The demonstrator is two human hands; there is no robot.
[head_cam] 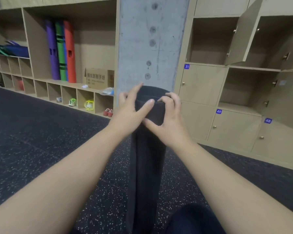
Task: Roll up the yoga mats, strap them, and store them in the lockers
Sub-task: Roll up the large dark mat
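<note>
both hands clamp the top rim of the black yoga mat point(147, 166): left hand point(130, 108) thumb across the edge, right hand point(167, 115) fingers curled over it. mat stands upright on speckled rubber floor point(41, 141), rolled, matte foam, no strap seen. strapping and stowing left; open locker point(210, 39) near, wood laminate.

Even indoor light, soft shadows; slight overall blur, wide-angle bending at edges.
</note>
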